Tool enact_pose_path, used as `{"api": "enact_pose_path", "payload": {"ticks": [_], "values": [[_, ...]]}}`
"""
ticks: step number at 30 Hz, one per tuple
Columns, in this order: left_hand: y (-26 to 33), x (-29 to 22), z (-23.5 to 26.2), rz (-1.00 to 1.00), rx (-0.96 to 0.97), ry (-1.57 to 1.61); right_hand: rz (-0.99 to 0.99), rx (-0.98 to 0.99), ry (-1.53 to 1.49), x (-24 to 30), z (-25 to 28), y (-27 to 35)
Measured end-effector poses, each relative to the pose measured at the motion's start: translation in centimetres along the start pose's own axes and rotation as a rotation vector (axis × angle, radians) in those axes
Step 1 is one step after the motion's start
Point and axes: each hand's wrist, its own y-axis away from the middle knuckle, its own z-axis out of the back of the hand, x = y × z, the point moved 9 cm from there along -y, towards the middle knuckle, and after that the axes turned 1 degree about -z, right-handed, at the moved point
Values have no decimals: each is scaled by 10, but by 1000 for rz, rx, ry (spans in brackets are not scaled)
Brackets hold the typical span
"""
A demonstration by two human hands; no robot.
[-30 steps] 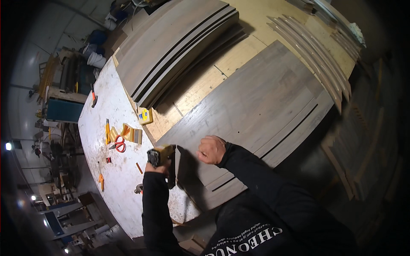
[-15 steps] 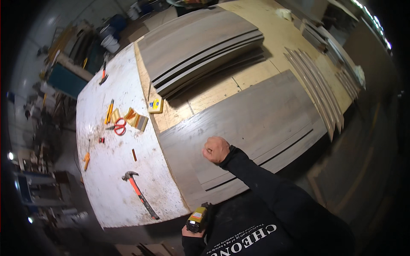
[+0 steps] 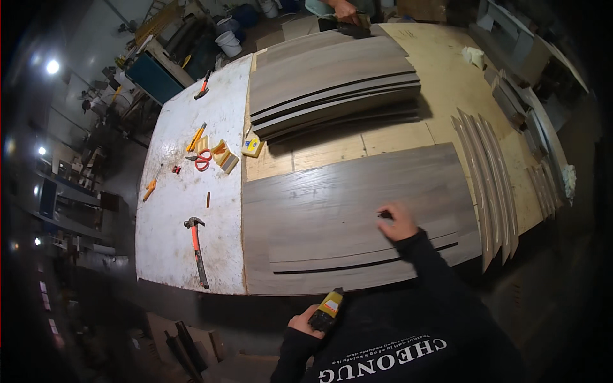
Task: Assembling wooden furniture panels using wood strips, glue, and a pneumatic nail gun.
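My left hand (image 3: 305,321), low at the table's near edge, is closed around a yellow-and-black handheld tool (image 3: 329,309); its exact kind does not show. Over the near grey wood-grain panel (image 3: 357,191) is my right hand (image 3: 400,223), its fingers curled around a small dark piece (image 3: 385,215) too small to name. Along that panel's near side runs a long black slot (image 3: 367,262). A claw hammer (image 3: 196,252) with an orange-and-black handle lies on the white board to the left.
Stacked grey panels (image 3: 338,83) stand at the back, beside a co-worker's hand (image 3: 345,11) on a dark tool. Red-handled scissors (image 3: 202,160), an orange cutter (image 3: 196,136) and another hammer (image 3: 203,87) lie on the white board (image 3: 166,223). Several long strips (image 3: 488,185) lie right.
My right hand has moved right across the panel, and a dark piece now shows in its fingers. The view has swung, bringing the co-worker's hand into sight at the back.
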Motion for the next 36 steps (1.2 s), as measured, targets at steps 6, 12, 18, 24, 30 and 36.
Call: {"api": "enact_pose_path", "payload": {"ticks": [6, 12, 18, 24, 30, 36], "values": [[-5, -74, -54, -100, 50, -7, -65, -102, 414, -44, 127, 41], [-5, -37, -40, 189, -210, 674, -136, -166, 345, -78, 164, 57], [-15, -14, 38, -9, -408, 68, -422, 87, 152, -114, 162, 61], [-32, 26, 54, 377, -350, 117, -543, 298, 98, -122, 162, 66], [-50, 25, 46, 257, -231, 127, -564, 365, 61, -129, 160, 64], [-59, 49, 48, 74, -216, -23, -528, 385, 55, -125, 157, 61]]}}
